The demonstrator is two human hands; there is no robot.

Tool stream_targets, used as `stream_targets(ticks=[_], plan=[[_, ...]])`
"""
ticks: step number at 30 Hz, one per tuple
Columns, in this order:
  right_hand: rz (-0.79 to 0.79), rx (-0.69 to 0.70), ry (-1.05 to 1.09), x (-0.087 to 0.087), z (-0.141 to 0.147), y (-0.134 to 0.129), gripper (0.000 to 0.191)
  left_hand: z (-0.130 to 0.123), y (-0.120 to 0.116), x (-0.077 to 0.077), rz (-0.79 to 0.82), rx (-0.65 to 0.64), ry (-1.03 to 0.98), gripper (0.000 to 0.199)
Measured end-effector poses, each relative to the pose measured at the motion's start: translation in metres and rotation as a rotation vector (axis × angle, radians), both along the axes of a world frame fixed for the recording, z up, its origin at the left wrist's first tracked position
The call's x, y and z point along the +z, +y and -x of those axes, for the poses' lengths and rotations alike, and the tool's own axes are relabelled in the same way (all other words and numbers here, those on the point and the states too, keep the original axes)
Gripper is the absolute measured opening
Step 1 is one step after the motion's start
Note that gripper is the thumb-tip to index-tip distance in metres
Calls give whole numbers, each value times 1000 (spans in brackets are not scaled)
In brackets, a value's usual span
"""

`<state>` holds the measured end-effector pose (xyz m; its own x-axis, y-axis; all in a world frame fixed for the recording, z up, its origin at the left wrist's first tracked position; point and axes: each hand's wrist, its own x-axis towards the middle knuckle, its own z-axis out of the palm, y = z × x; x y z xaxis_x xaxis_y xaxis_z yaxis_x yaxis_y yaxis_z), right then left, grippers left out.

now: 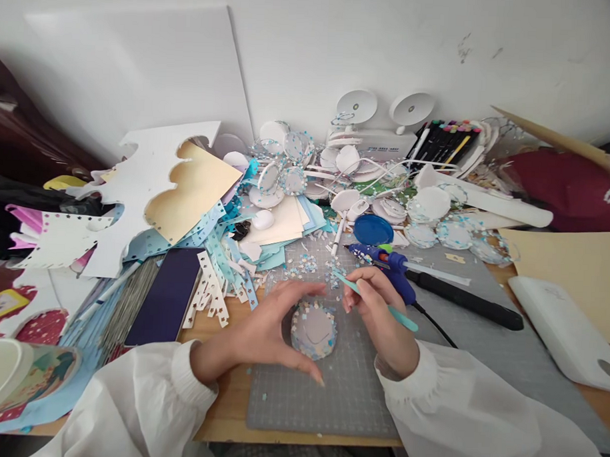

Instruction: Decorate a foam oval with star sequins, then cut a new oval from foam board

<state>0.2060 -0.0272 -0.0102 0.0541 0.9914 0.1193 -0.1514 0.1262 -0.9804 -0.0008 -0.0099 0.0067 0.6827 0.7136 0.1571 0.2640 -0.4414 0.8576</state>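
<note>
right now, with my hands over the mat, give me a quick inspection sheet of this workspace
surface: gridded mat on a wooden table, scattered with confetti
work things: disc, confetti around its rim; teal tool
clutter: paper strips, phone and cup left; glue gun and markers farther back
hands: left hand open, curved around the disc, contact unclear; right hand holds the teal tool
cables: dark cord runs from glue gun toward right sleeve
surroundings: white board and wall behind

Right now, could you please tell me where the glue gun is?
In the head view, the glue gun lies on the grey mat, right of centre, between the right hand and the blue disc.
</note>
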Motion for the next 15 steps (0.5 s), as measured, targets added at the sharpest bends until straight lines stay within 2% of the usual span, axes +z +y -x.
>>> stream_targets(ticks=[3, 7, 10, 15], plan=[[-3, 33, -7, 2, 0, -1, 12, 0, 0, 2, 104, 77, -142, 79], [-92, 86, -72, 5, 0, -4, 11, -4, 3, 7, 196, 256, -306, 29], [-194, 146, -116, 8, 2, -6, 10, -7, 4, 10, 227, 323, -320, 19], [-307, 238, -132, 9, 5, -4, 13, -7, 5, 3, 212, 243, -347, 13]])
